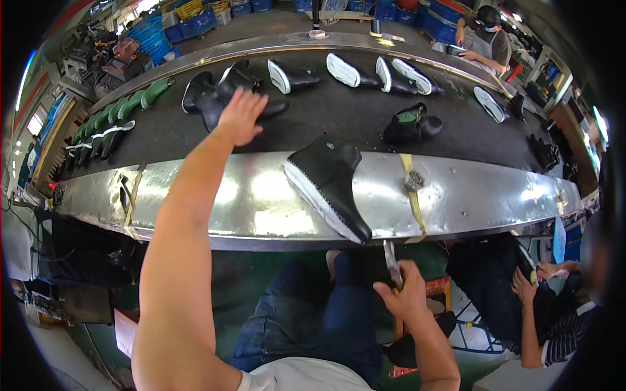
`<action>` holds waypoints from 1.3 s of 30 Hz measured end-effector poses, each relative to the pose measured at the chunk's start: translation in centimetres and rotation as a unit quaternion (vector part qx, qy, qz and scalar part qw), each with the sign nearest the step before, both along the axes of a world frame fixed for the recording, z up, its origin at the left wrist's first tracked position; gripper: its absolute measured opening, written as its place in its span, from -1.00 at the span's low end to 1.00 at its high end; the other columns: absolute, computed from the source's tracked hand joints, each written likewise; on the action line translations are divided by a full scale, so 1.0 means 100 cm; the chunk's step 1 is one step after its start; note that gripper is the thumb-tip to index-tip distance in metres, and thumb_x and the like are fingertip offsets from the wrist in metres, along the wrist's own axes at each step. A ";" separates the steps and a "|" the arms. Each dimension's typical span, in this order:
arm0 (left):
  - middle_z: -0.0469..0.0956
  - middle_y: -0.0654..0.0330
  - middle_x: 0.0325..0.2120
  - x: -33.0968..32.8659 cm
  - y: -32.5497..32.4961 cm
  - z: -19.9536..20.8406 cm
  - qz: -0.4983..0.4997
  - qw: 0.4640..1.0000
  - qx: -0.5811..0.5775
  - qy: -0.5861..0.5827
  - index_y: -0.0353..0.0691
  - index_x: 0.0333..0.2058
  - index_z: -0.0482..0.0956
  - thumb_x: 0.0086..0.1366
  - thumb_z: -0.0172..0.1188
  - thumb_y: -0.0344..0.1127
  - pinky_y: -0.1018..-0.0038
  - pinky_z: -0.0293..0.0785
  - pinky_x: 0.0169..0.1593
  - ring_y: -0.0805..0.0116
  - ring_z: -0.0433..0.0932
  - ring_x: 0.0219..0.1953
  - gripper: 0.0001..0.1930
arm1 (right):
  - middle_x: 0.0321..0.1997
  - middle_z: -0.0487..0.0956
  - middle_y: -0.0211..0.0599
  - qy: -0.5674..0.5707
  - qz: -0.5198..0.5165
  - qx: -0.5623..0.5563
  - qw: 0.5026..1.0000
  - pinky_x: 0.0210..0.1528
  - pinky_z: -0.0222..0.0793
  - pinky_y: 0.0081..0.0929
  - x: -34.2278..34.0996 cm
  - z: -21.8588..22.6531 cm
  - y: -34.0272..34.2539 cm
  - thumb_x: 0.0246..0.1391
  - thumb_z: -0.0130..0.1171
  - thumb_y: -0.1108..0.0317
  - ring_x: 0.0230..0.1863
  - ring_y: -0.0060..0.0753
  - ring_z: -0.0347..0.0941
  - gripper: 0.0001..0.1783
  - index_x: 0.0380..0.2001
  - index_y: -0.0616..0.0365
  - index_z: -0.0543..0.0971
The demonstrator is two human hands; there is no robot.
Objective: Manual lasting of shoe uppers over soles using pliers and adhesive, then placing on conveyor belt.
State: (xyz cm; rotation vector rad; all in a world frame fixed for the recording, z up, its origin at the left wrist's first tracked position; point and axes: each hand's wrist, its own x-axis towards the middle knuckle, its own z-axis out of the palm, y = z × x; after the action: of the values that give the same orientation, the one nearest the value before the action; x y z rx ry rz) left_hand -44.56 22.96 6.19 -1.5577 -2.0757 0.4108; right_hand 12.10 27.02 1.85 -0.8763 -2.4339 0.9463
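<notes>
My left hand [244, 117] reaches far out over the dark belt with its fingers spread. It is at a group of black boots [212, 107]; whether it touches one I cannot tell. In front of me a black ankle boot [336, 169] lies on its side across the metal ledge, its white-edged sole facing left and its toe toward me. Below the ledge's near edge, my right hand [405, 296] is closed round a narrow metal hand tool [392, 260], whose exact kind is unclear.
More black boots with white soles [345, 70] lie along the far belt [313, 117]. Green shoe lasts [130, 105] line up at the left. A black boot with green inside [411, 124] rests right of centre. Yellow tape crosses the metal ledge [469, 189]. Other people work at right.
</notes>
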 end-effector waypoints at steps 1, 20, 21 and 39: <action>0.21 0.07 0.40 -0.013 -0.007 -0.034 0.033 0.998 -0.041 -0.046 -0.19 0.40 0.20 0.35 0.15 0.04 0.05 -0.29 0.54 0.04 0.05 0.48 -0.25 | -0.20 0.55 -0.03 0.022 -0.003 0.003 1.000 -0.08 0.50 -0.12 -0.020 0.006 0.009 -0.15 0.58 -0.04 -0.18 0.11 0.55 -0.17 0.05 0.25 0.44; 0.25 -0.01 0.32 0.331 -0.186 -0.012 -0.062 0.240 0.466 -0.849 -0.16 0.44 0.09 0.24 0.44 -0.21 0.27 0.37 0.28 0.19 0.35 0.28 -0.10 | 0.03 0.61 -0.27 0.237 0.145 -0.532 0.800 0.04 0.52 -0.44 0.009 -0.026 -0.089 -0.17 0.57 0.38 -0.07 -0.48 0.57 -0.14 0.23 0.30 0.41; 0.30 0.07 0.26 0.344 -0.199 -0.015 -0.073 0.181 0.422 -0.885 -0.20 0.33 0.26 0.26 0.43 -0.27 0.34 0.44 0.20 0.30 0.40 0.20 -0.27 | 0.02 0.61 -0.30 0.187 0.149 -0.538 0.808 0.03 0.52 -0.42 0.025 -0.036 -0.109 -0.18 0.59 0.34 -0.07 -0.47 0.57 -0.11 0.24 0.29 0.40; -0.02 0.08 0.46 0.427 -0.260 -0.185 -0.081 0.441 0.134 -0.884 -0.10 0.25 0.18 0.30 0.36 -0.27 0.31 0.06 0.42 0.22 0.03 0.45 -0.35 | -0.26 0.66 -0.32 -0.125 0.122 -0.353 0.919 -0.19 0.47 -0.51 0.127 -0.072 -0.204 0.34 0.13 0.31 -0.30 -0.61 0.51 -0.70 -0.01 0.29 0.57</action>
State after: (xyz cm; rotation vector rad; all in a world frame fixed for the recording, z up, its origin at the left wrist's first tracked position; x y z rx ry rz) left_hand -1.91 -3.05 -12.35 -1.9428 -2.5123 -2.6410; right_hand 24.77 6.62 -5.40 -0.9669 -2.4567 1.9930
